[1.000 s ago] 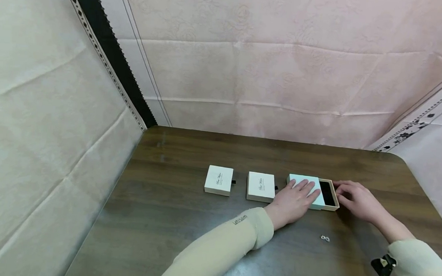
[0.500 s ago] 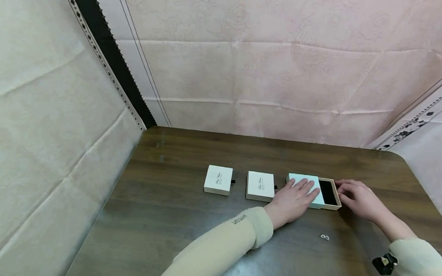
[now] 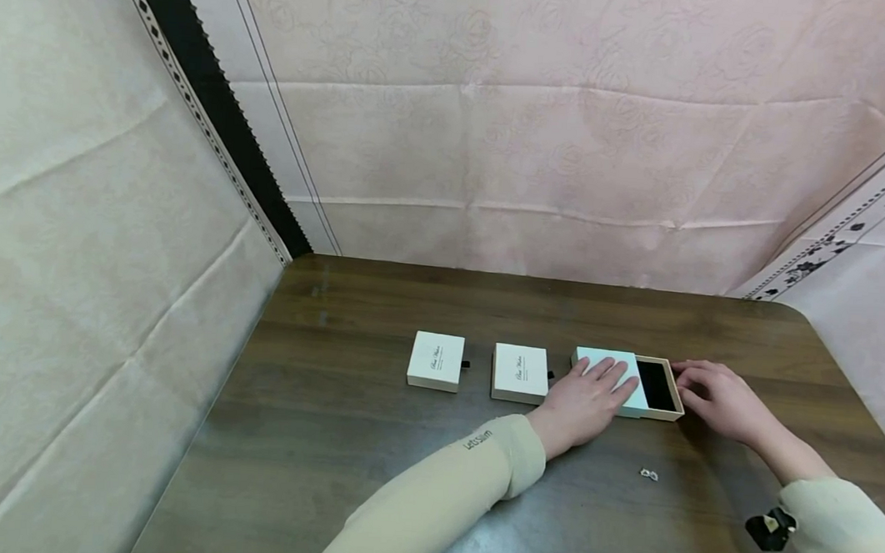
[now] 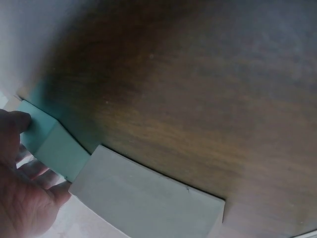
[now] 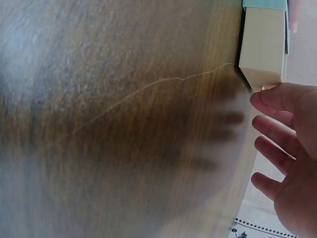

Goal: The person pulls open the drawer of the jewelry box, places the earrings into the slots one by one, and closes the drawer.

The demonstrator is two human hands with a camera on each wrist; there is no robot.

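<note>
In the head view my left hand (image 3: 582,401) rests with spread fingers on the turquoise sleeve (image 3: 634,403) of a slide-out box. The cream drawer (image 3: 662,414) with a dark lining sticks out of its right side. My right hand (image 3: 721,400) is at the drawer's outer end. In the right wrist view, the thumb and index finger of the right hand (image 5: 292,129) pinch together there; whatever lies between their tips is hidden. A small silvery piece (image 3: 649,474), perhaps jewellery, lies on the table in front of the box.
Two white lettered boxes, one at the left (image 3: 435,361) and one in the middle (image 3: 520,373), stand in line with the turquoise one, each with a dark tab on its right. The wooden table (image 3: 373,457) meets light cloth walls (image 3: 538,165) behind and at the sides.
Over the first half second the drawer slid slightly further right out of the sleeve, with the right hand moving along. Since then the hands look still.
</note>
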